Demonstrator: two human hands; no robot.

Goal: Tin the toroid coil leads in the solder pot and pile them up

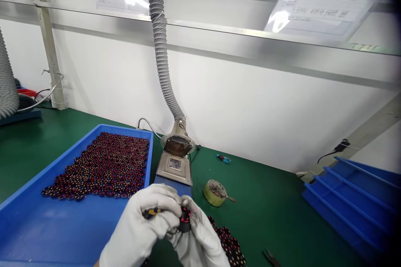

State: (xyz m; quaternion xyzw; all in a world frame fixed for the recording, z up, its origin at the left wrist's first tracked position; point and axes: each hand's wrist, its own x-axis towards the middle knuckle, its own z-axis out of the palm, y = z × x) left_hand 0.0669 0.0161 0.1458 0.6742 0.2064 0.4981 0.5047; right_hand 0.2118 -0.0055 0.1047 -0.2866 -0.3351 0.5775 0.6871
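In front of the solder pot stand, my two white-gloved hands meet at the bottom middle. My right hand (pixel 200 227) is closed around a small black coil part (pixel 184 219) with red windings, its fingers and thumb at its sides. My left hand (pixel 147 221) is closed beside it, fingertips at the part's left edge. A yellow-and-dark-blue object (pixel 153 212), mostly hidden, shows between the left hand's fingers; its kind cannot be made out. More such coil parts (pixel 230 244) lie on the green table to the right, partly behind my right hand.
A blue tray (pixel 78 225) at left holds many coil parts. A metal-topped unit (pixel 174 167) stands under a grey duct hose (pixel 161 46). Nearby are a round tin (pixel 214 194) with a stick, small blue-handled cutters (pixel 223 158), tweezers (pixel 271 257) and stacked blue trays (pixel 351 204).
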